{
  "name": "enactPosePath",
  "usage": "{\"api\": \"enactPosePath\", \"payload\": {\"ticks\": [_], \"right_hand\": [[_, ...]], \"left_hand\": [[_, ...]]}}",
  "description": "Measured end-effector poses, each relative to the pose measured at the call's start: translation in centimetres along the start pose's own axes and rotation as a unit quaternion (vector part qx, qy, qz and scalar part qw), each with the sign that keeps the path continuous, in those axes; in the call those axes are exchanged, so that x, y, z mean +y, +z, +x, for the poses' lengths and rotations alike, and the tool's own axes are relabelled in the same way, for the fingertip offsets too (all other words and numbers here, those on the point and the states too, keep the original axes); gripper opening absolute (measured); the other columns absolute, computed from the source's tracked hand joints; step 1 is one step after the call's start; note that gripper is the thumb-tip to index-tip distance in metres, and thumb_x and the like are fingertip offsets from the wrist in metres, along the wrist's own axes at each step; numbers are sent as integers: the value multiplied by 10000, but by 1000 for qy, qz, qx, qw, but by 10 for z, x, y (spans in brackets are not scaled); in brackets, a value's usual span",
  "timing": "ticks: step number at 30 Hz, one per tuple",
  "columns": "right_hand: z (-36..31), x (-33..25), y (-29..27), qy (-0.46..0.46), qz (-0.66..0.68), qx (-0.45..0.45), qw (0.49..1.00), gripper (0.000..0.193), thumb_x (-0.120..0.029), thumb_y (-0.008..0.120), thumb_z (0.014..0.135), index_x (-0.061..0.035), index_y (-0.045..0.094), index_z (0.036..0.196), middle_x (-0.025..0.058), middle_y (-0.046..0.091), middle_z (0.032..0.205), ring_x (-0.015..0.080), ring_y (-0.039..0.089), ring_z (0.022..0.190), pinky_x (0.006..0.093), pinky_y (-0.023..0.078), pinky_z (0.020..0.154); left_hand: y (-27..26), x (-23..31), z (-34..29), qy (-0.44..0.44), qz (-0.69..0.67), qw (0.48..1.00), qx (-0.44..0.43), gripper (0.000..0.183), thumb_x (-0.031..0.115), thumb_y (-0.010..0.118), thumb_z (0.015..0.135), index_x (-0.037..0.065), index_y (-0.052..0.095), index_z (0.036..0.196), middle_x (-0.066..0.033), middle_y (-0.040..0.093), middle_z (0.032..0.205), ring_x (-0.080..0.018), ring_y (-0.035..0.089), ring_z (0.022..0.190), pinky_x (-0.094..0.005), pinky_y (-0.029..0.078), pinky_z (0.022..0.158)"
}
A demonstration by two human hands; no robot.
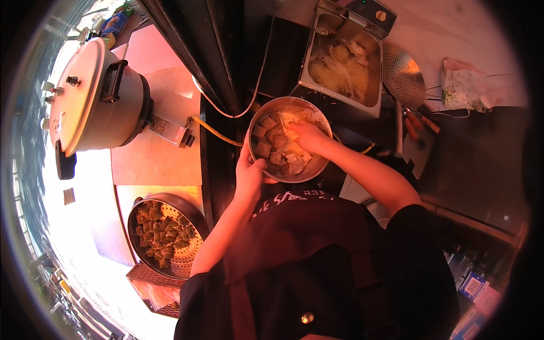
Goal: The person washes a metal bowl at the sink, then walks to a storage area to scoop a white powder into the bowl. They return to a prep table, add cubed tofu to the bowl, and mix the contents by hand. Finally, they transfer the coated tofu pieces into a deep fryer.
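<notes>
Here we are, and the metal bowl (289, 179) sits right in front of the dark apron (283, 238), its far side close to the fryer. The left hand (251, 175) has the near-left rim, thumb up on the edge, fingers hooked round the outside. The right hand (303, 137) is down inside among the brown chunks (263, 149) and pale batter; whether those fingers are pinching a piece, I cannot tell from here.

Now look at the crowd around it! Just ahead and to the right, the square fryer (379, 90) holds golden food under froth, with the perforated skimmer (404, 73) alongside. Further right, a crumpled white packet (463, 88). On the left side, a black upright (190, 45) rises between the fryer and the big pressure cooker (79, 96), so it walls off that side. A white cable (226, 115) loops round its foot, and a yellow hose (215, 132) runs up to the bowl. Nearer, left of the left forearm, leaf-wrapped parcels (164, 229) fill much of a round steamer tray (184, 258).
</notes>
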State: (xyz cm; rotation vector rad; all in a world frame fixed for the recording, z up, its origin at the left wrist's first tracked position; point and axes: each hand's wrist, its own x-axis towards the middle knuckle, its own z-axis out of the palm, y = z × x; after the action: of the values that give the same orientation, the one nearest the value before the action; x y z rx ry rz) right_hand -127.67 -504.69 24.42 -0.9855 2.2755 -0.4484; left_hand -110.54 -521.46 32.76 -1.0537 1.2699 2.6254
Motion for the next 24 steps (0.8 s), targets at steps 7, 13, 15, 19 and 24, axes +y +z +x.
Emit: {"api": "enactPosePath", "payload": {"ticks": [7,13,15,19,24], "right_hand": [[-20,-35,-42,-84,40,11,996,479,-18,566,841,-90,526,1314,157,563,1260,362,567,1138,430,462,944],[-34,-29,-135,-129,149,140,970,388,-80,606,878,-95,518,1256,144,576,1247,342,584,1125,380,472,936],[-23,-6,-168,-94,165,211,959,385,-152,594,906,-113,499,1277,147,614,1196,345,600,1094,388,486,897],[2,58,-191,102,-86,81,988,434,-7,622,825,-83,554,1246,144,648,1170,304,633,1052,396,507,875],[-9,91,-187,153,-50,88,983,421,44,608,768,-38,600,1180,148,667,1129,302,649,996,383,506,865]], "left_hand": [[11,13,4,23,10,1000,0,865,-108,398,743,196,256,1539,-144,564,1247,-244,696,872,-276,623,520],[22,29,5,52,11,999,-13,830,-86,397,747,163,274,1529,-150,542,1295,-275,690,926,-303,637,581],[24,31,8,49,13,999,-10,821,-84,397,749,158,284,1526,-146,542,1294,-277,690,924,-311,639,589],[27,32,8,54,12,998,-4,800,-74,405,759,157,306,1518,-144,539,1297,-275,671,960,-336,642,595],[27,31,8,58,11,998,-13,808,-70,413,759,161,291,1523,-139,534,1302,-274,663,980,-343,644,596]]}}
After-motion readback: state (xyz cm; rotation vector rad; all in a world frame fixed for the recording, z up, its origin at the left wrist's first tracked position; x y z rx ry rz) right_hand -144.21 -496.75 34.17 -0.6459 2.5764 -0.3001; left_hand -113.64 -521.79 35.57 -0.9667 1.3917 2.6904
